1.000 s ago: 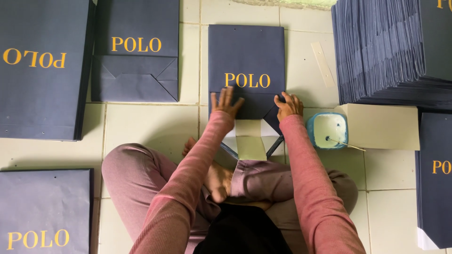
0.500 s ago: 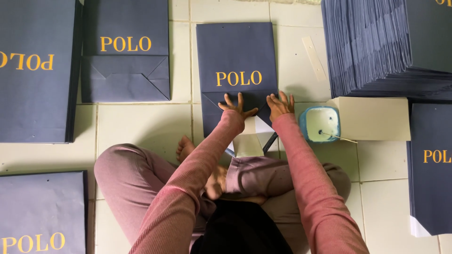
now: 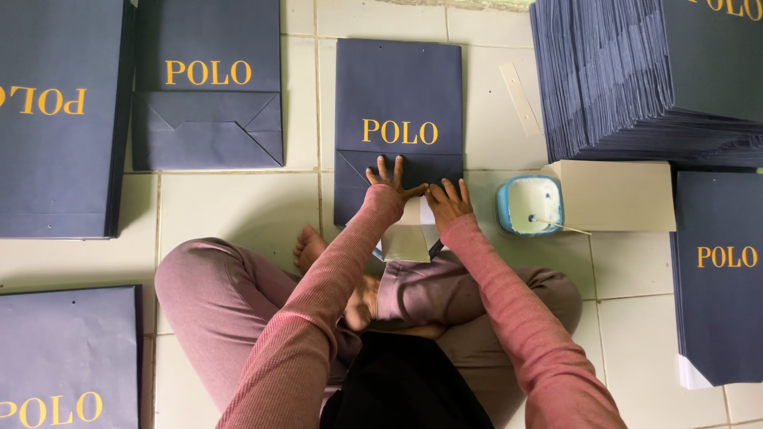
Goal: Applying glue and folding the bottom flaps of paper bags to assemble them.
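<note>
A flat dark blue paper bag with gold letters [image 3: 397, 103] lies on the pale tiled floor [image 3: 238, 214], right in front of the person's crossed legs. The left hand [image 3: 389, 179] and right hand [image 3: 447, 200] press flat on its near folded end, fingers spread, pinching nothing. A small blue tub of white glue [image 3: 531, 205] sits just right. A tall stack of blue bags [image 3: 636, 79] is far right.

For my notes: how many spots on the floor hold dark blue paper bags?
6: far-left pile, upper-left bag, centre bag under left hand and right hand, upper-right pile, right-edge bag, lower-left bag; piles hide more.
</note>
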